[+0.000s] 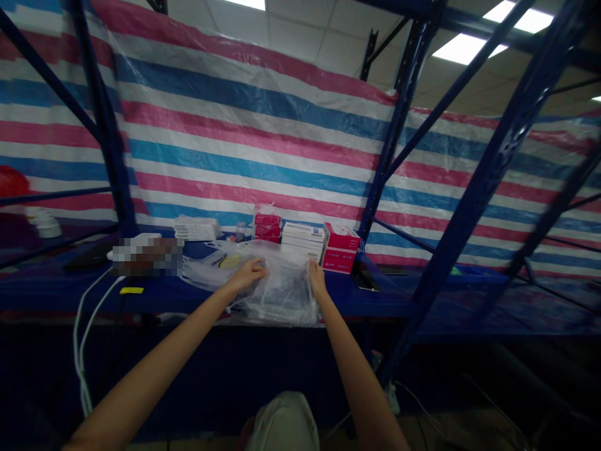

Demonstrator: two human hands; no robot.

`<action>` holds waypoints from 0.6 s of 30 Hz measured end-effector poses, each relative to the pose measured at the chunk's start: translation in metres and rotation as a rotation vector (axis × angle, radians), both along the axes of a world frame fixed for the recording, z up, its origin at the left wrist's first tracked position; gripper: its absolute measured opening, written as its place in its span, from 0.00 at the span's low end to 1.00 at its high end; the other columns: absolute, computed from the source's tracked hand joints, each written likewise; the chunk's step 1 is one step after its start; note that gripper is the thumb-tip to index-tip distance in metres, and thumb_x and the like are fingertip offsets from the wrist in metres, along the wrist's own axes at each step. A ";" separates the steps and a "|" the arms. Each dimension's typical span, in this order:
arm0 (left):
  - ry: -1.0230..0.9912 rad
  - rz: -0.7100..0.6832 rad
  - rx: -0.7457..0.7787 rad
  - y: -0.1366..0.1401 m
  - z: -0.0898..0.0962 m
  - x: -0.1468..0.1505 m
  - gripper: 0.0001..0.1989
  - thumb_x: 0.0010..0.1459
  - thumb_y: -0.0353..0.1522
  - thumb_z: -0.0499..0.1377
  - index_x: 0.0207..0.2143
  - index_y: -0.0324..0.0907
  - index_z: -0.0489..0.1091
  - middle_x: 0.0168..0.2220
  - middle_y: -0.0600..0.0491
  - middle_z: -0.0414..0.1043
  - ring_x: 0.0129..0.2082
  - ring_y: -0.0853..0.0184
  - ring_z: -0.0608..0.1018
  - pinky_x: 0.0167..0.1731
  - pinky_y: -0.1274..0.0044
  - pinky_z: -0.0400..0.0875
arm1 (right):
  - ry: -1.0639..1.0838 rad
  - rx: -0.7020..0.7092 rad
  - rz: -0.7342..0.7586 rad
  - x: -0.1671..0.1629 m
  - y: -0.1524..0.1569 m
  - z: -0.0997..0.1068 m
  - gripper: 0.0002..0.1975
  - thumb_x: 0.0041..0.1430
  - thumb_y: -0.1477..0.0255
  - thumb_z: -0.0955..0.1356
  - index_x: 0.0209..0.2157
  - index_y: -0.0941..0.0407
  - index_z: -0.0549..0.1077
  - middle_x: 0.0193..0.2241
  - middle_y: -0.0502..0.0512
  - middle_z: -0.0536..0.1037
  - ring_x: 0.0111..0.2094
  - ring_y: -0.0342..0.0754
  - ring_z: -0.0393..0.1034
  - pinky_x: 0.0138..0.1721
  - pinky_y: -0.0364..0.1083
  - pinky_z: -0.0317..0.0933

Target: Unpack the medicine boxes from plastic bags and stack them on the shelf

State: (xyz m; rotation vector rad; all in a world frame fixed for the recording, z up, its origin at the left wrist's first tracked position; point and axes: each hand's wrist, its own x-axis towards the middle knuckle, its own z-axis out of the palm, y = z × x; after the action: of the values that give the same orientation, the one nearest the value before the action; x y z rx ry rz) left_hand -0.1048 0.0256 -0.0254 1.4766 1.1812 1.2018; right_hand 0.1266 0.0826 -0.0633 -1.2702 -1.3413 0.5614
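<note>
A clear plastic bag (284,294) lies crumpled on the blue shelf (404,300) in front of me. My left hand (251,274) grips its upper left edge. My right hand (317,279) pinches its upper right edge. Something dark shows through the plastic, too blurred to identify. Behind the bag stand a stack of white boxes (303,239) and red boxes (340,249).
A second red box stack (267,225), a small jar (240,232) and white packets (196,227) sit further back. White cables (82,338) hang off the shelf at left. Blue rack posts (488,169) cross on the right. A striped tarp (263,131) hangs behind.
</note>
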 end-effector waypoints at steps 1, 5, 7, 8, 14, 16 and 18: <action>0.006 -0.003 -0.003 0.002 0.002 0.000 0.23 0.34 0.36 0.66 0.35 0.35 0.71 0.22 0.53 0.71 0.23 0.69 0.72 0.25 0.79 0.63 | -0.029 -0.012 -0.020 0.000 -0.001 0.002 0.24 0.56 0.58 0.56 0.35 0.60 0.74 0.35 0.61 0.77 0.40 0.51 0.70 0.39 0.44 0.62; 0.060 -0.004 0.064 0.004 0.011 -0.008 0.12 0.35 0.36 0.65 0.21 0.36 0.71 0.19 0.54 0.69 0.22 0.71 0.69 0.24 0.80 0.59 | -0.119 -0.040 -0.111 0.001 -0.004 0.009 0.21 0.56 0.63 0.57 0.31 0.62 0.75 0.33 0.65 0.76 0.39 0.54 0.70 0.39 0.45 0.61; 0.062 0.038 0.119 0.003 0.013 -0.014 0.10 0.36 0.36 0.63 0.19 0.36 0.71 0.19 0.54 0.68 0.22 0.72 0.67 0.24 0.80 0.58 | -0.150 -0.048 -0.142 0.003 -0.006 0.011 0.19 0.55 0.67 0.58 0.31 0.63 0.75 0.33 0.65 0.76 0.39 0.54 0.70 0.39 0.45 0.60; 0.058 0.061 0.134 0.003 0.014 -0.017 0.10 0.36 0.35 0.63 0.19 0.36 0.70 0.19 0.55 0.67 0.22 0.72 0.67 0.24 0.80 0.58 | -0.162 -0.052 -0.153 0.003 -0.006 0.012 0.18 0.55 0.68 0.58 0.31 0.63 0.75 0.33 0.65 0.76 0.39 0.54 0.70 0.39 0.45 0.60; 0.055 0.160 0.152 0.002 0.018 -0.026 0.08 0.39 0.34 0.61 0.19 0.37 0.70 0.19 0.55 0.68 0.23 0.71 0.68 0.25 0.80 0.59 | -0.184 -0.058 -0.197 0.003 -0.013 0.013 0.18 0.55 0.69 0.57 0.32 0.61 0.75 0.30 0.61 0.77 0.35 0.51 0.71 0.35 0.43 0.60; 0.078 0.224 0.161 0.005 0.024 -0.028 0.08 0.39 0.34 0.61 0.19 0.37 0.69 0.19 0.56 0.67 0.23 0.71 0.68 0.26 0.81 0.60 | -0.173 -0.059 -0.221 0.005 -0.014 0.012 0.20 0.56 0.68 0.55 0.33 0.61 0.75 0.28 0.60 0.78 0.32 0.51 0.71 0.33 0.42 0.60; 0.105 0.274 0.145 0.009 0.033 -0.034 0.08 0.41 0.34 0.60 0.18 0.38 0.67 0.18 0.56 0.67 0.22 0.72 0.68 0.24 0.81 0.61 | -0.158 -0.068 -0.242 0.011 -0.014 0.012 0.21 0.57 0.68 0.54 0.35 0.61 0.74 0.25 0.60 0.77 0.29 0.50 0.72 0.30 0.42 0.60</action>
State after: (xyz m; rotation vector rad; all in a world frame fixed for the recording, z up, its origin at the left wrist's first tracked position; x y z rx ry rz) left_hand -0.1383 0.0345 0.0077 1.5351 1.4282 1.4345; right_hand 0.1376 0.0686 -0.0516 -1.5338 -1.2818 0.3457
